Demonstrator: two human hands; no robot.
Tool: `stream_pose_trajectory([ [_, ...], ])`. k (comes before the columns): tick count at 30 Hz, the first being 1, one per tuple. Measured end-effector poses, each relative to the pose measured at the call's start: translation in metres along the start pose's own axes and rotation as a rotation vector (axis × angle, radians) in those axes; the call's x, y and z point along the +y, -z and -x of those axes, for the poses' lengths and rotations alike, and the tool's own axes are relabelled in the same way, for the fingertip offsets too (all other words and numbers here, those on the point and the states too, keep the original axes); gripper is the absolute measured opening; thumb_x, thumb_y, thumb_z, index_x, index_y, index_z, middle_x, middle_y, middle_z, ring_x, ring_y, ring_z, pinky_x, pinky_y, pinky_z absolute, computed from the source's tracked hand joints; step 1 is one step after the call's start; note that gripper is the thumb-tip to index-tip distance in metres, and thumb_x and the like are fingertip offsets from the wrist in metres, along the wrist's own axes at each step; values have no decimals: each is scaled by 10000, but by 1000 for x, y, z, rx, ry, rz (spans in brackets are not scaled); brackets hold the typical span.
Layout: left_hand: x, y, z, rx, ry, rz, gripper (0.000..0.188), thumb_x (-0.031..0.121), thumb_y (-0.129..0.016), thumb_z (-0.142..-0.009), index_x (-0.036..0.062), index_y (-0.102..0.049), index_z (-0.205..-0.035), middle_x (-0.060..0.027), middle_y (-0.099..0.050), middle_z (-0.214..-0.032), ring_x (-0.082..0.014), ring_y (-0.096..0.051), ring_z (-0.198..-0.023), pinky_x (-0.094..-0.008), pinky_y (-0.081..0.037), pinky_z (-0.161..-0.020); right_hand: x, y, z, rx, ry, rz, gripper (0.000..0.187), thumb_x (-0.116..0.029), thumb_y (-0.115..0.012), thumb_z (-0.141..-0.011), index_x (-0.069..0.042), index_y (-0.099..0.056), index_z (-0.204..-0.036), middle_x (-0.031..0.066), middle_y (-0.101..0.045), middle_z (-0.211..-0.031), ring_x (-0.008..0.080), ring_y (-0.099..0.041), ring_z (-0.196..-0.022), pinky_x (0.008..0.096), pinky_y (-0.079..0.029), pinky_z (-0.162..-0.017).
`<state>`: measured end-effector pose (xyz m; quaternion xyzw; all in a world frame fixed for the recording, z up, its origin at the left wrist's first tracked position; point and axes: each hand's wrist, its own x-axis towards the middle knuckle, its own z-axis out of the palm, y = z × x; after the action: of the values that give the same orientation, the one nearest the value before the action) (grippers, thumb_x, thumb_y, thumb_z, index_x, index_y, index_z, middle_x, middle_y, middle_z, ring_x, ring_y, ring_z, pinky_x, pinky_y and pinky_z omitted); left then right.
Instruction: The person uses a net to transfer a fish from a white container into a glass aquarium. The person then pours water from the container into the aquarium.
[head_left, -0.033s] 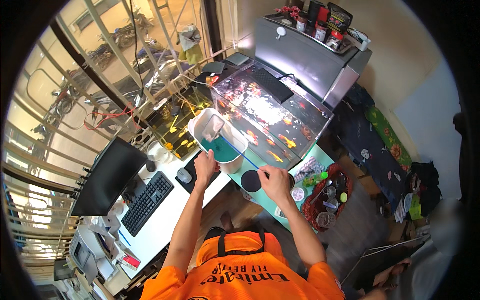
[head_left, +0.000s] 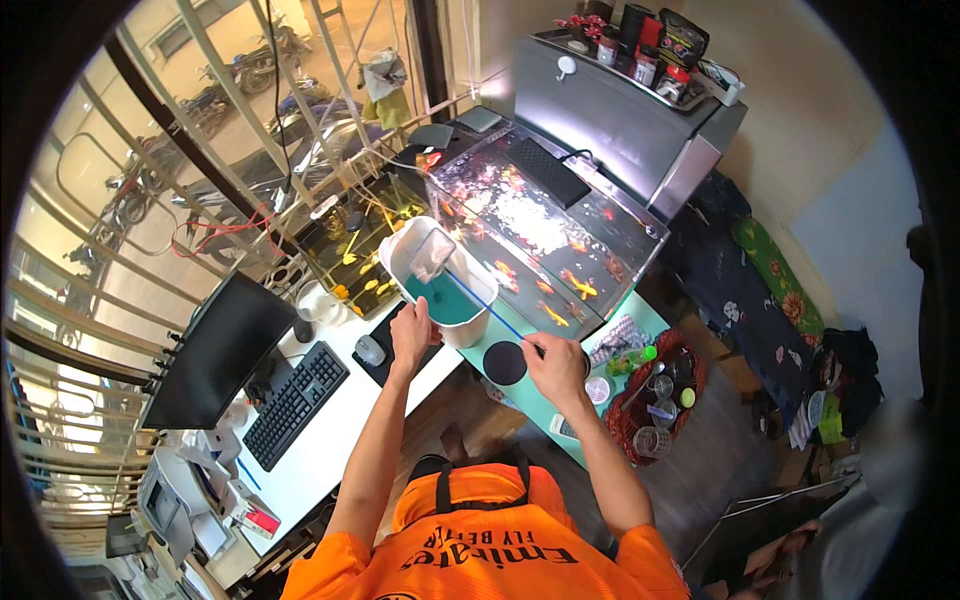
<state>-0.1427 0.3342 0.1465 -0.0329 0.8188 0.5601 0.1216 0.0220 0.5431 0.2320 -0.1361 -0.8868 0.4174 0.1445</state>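
Note:
A white plastic bin (head_left: 467,334) holds blue-green liquid and stands at the desk's edge, beside the fish tanks. My left hand (head_left: 411,332) is closed on the bin's near left side, a finger at its rim. A small fish net (head_left: 433,254) with a pale mesh hangs over the bin's opening, above the liquid. Its thin blue handle runs down to my right hand (head_left: 557,366), which is closed around the end. Whether anything lies in the mesh is too blurred to tell. A dark round lid (head_left: 504,363) lies just left of my right hand.
Orange and white fish swim in the large tank (head_left: 610,265); yellow ones show in the tank (head_left: 350,250) to the left. A mouse (head_left: 370,350), keyboard (head_left: 295,405) and monitor (head_left: 215,350) occupy the white desk. At right, a red basket (head_left: 690,385) holds cups and bottles.

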Motion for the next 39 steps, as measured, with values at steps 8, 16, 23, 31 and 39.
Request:
stream_pose_trajectory([
  [8, -77, 51, 51, 2, 9, 130, 397, 315, -454, -1059, -10, -637, -1191, -137, -711, -767, -173, -701, -644, -299, -575, -585, 29, -7, -30, 60, -136, -405, 209, -170, -699, -902, 30, -739, -945, 87, -724, -724, 121, -687, -674, 286, -519, -625],
  [16, -182, 94, 148, -146, 372, 145, 386, 213, -481, -1050, -70, -568, -1297, -163, -708, -936, -213, -706, -759, -335, -609, -668, -16, -95, -184, 420, -115, -460, 238, -209, -672, -888, 19, -728, -927, 117, -713, -748, 198, -674, -682, 335, -517, -678],
  [23, -227, 92, 195, -223, 468, 138, 348, 195, -495, -1036, -64, -615, -1235, -143, -726, -929, -195, -714, -764, -306, -598, -682, -33, -182, -246, 512, -260, -189, 213, -193, -617, -864, -24, -731, -924, 172, -723, -821, 353, -699, -809, 464, -523, -816],
  [31, -250, 109, 189, -305, 488, 92, 356, 209, -500, -1045, -68, -608, -1240, -152, -718, -949, -197, -704, -785, -313, -589, -714, -18, -204, -232, 155, -157, -77, 718, -95, -667, -777, -35, -412, -1446, 221, -644, -1191, 400, -584, -1141, 483, -445, -1009],
  [39, -250, 119, 168, -439, 477, -63, 356, 222, -519, -1024, -54, -632, -1219, -146, -732, -945, -199, -708, -818, -308, -573, -729, -64, -171, -158, 350, 125, -45, 765, -81, -697, -800, 9, -344, -1473, 279, -442, -1389, 442, -428, -1321, 500, -363, -1116],
])
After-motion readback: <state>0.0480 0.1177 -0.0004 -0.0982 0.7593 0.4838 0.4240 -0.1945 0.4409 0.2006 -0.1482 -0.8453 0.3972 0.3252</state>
